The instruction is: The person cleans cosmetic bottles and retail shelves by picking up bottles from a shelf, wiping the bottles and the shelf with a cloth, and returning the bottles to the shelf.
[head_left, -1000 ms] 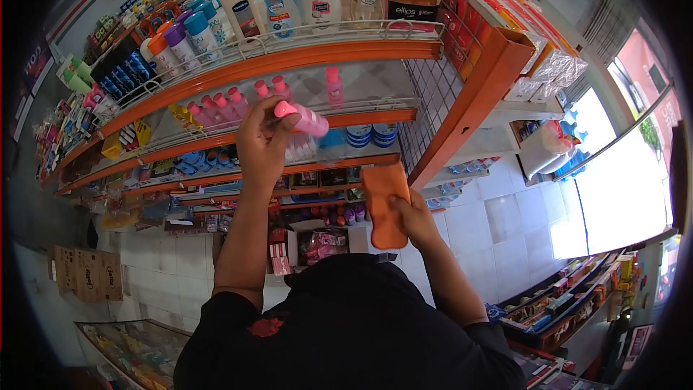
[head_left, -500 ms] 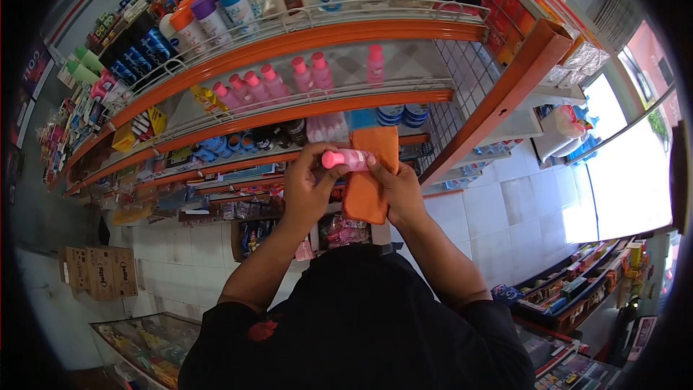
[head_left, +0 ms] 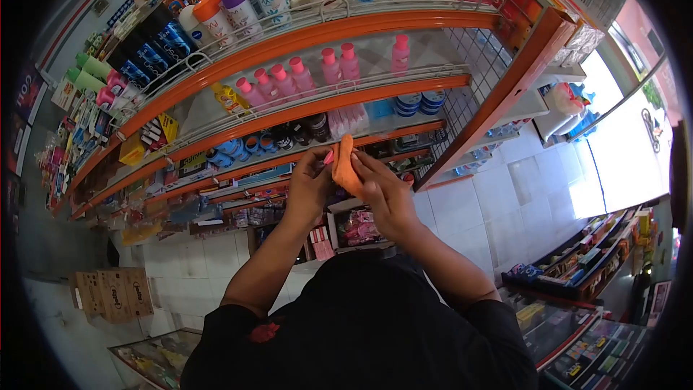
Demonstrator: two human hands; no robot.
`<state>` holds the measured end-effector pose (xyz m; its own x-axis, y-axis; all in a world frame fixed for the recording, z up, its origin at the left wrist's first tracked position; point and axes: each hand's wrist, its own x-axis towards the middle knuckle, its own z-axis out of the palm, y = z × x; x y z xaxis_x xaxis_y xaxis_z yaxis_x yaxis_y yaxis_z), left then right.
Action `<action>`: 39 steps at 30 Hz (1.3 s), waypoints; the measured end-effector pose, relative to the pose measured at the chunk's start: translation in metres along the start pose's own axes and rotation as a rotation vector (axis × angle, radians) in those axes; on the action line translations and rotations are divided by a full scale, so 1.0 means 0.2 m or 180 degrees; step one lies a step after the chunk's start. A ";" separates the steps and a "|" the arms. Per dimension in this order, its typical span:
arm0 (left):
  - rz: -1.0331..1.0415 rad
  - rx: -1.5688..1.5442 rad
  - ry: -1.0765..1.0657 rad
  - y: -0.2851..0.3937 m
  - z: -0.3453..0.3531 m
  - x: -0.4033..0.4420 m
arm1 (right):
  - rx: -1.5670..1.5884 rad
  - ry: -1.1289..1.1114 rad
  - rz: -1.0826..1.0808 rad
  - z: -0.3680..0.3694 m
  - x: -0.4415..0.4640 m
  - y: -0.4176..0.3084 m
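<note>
A small pink plastic bottle (head_left: 329, 157), mostly hidden, is pinched in the curled fingers of the left hand (head_left: 310, 179) at nine o'clock of a folded orange cloth (head_left: 347, 167), grasped from three o'clock by the half-bent right hand (head_left: 390, 201); shelved pink bottles (head_left: 303, 78) stand towards twelve o'clock

Upper garment: black top (head_left: 361, 325), matte, dark overall. Sleeves: short, same black fabric; left sleeve (head_left: 232, 328) and right sleeve (head_left: 498, 325) each end in a plain edge near the elbow. Marking: one small red motif (head_left: 264, 332), left chest, irregular outline, apparently print or embroidery. Forearms (head_left: 453, 256), left hand (head_left: 310, 184) and right hand (head_left: 390, 198): bare.
</note>
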<state>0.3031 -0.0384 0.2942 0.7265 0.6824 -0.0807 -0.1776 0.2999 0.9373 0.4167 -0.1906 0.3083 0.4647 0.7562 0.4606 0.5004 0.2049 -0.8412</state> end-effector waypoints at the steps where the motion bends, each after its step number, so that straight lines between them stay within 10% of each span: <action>1: 0.0149 0.0096 -0.0116 0.01 -0.03 -0.01 | 0.0121 -0.0087 0.0332 0.00 0.00 -0.02; 6: 0.0617 0.0537 -0.0539 0.05 -0.12 -0.08 | 0.0037 -0.0407 0.0941 0.02 -0.05 -0.04; 21: 0.0723 0.0453 -0.0009 0.00 0.17 0.02 | -0.0773 -0.0732 -0.0847 -0.22 0.16 0.22; 39: 0.1774 0.1827 -0.1359 0.02 0.26 0.13 | 0.4986 -0.2315 0.2902 -0.36 0.06 0.48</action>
<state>0.3566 -0.0538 0.3138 0.8390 0.2897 0.4607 -0.3021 -0.4561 0.8371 0.5233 -0.2078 0.2532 -0.3791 0.9249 -0.0277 -0.8526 -0.3608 -0.3781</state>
